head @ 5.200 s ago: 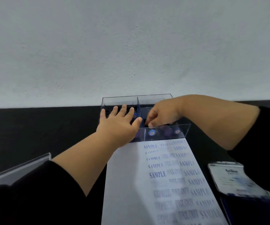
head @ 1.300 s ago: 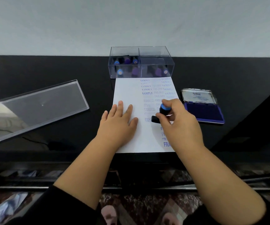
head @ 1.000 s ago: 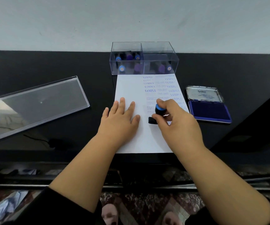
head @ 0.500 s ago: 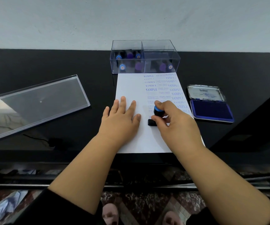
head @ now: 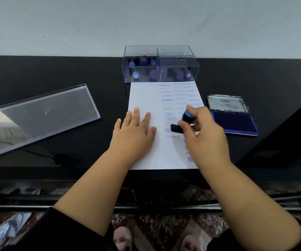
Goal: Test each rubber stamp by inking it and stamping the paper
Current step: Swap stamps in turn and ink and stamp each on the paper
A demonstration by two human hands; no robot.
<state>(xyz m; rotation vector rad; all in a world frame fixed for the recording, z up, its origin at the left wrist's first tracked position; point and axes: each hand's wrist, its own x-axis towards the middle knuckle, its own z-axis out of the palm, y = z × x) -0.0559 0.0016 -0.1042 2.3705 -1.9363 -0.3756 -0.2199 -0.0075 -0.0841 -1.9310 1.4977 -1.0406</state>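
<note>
Your paper (head: pixel 146 98) already carries a good many blue impressions — columns of SAMPLE and other words down its right half, a fresh one just below the stamp, and more partly hidden under your right wrist. So the testing looks well advanced, though not finished: the box (head: pixel 160 51) at the far edge of the paper still holds several stamps with blue and purple caps in both compartments. Whether those are tested or waiting, the view does not tell.

Your right hand (head: pixel 203 134) grips the stamp (head: pixel 182 123) in play, fingers (head: pixel 196 111) curled round its blue-capped handle, the black base tilted and at or just above the sheet in the middle column. Your left hand (head: pixel 135 133) lies flat on the paper's left side, fingers straight, pinning it down. This looks like the end of one press or the approach to another — I judge the stamp goes back to the ink or to the box afterwards.

The ink pad (head: pixel 234 122) sits open just right of the paper, lid up, within easy reach. The box's clear lid (head: pixel 41 116) lies well off to the left on the black table (head: pixel 37 73), out of your way. Nothing blocks the path between pad and paper; free space on the sheet is mostly the left half, under your left hand.
</note>
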